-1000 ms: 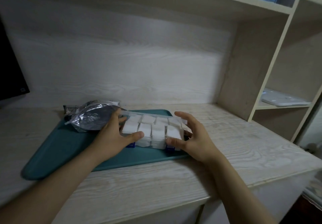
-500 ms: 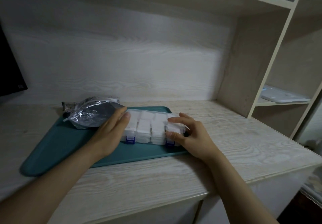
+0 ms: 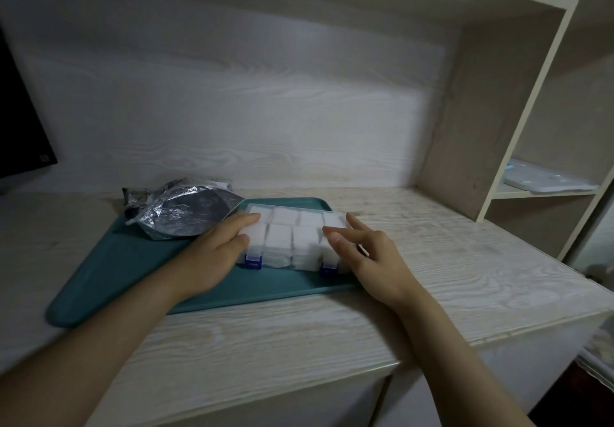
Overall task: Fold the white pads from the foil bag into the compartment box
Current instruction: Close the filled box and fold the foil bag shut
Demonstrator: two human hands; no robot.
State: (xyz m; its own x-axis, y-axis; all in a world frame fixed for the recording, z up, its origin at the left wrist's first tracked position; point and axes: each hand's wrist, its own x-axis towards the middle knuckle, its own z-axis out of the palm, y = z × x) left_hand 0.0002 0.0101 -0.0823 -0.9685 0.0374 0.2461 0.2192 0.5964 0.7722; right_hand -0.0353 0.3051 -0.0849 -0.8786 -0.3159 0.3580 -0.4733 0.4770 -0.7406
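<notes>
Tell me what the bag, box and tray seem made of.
Bag: metallised foil, shiny, creased, with bright glints. Box: probably clear hard plastic, since white pads show through its walls; blue clips look plastic too. Tray: likely moulded plastic, teal, smooth matte surface, rounded rim.

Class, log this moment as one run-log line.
left hand: flat on compartment box; right hand: touching box; white pads: fill compartments; foil bag: on tray

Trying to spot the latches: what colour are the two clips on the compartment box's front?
Blue clips on the compartment box, seen only in the head view.
</notes>
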